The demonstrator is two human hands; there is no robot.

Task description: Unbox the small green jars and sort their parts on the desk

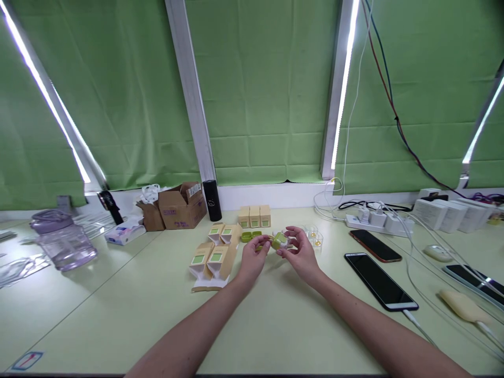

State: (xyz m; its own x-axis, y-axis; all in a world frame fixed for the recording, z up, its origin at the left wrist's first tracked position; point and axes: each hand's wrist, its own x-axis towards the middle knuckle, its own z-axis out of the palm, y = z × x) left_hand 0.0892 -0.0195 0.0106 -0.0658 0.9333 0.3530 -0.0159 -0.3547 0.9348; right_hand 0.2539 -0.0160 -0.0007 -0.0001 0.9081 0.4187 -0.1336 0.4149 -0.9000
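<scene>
My left hand [252, 258] and my right hand [301, 254] meet over the middle of the pale green table [118, 304]. Between their fingertips sits a small green jar [279, 240]; my right hand pinches the jar, and my left fingers close on a small green piece at its left side, too small to name. Two green lids [251, 236] lie just behind my left hand. Several open tan cartons [214, 254] with green labels lie to the left of my hands. Three closed tan boxes [254, 216] stand in a row behind. Small clear cups [314, 234] sit right of the jar.
A black cylinder [212, 200] and open cardboard boxes [179, 206] stand at the back. A clear jug [63, 239] and a tissue pack [124, 231] sit at left. Two phones [378, 278], a power strip [380, 220], cables and white boxes [452, 214] fill the right.
</scene>
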